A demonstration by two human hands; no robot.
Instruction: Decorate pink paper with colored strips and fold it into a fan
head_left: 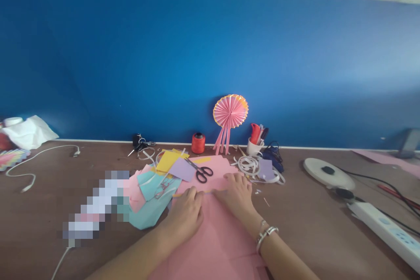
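Note:
A large pink paper sheet (pixel 216 236) lies on the brown table in front of me. My left hand (pixel 185 214) presses on its far edge with the fingers curled down onto a fold. My right hand (pixel 236 194), with silver bangles at the wrist, lies flat on the same edge, fingers stretched forward. Just beyond the hands lie black-handled scissors (pixel 201 170) on a pile of yellow, lilac and teal paper pieces (pixel 157 183).
A pink pleated paper fan with streamers (pixel 229 116) leans on the blue wall. An orange thread spool (pixel 198 143), a white cup of pens (pixel 254 144), white paper strips (pixel 252 166), a white round lamp base (pixel 328 173), a power strip (pixel 387 229) and cables lie around.

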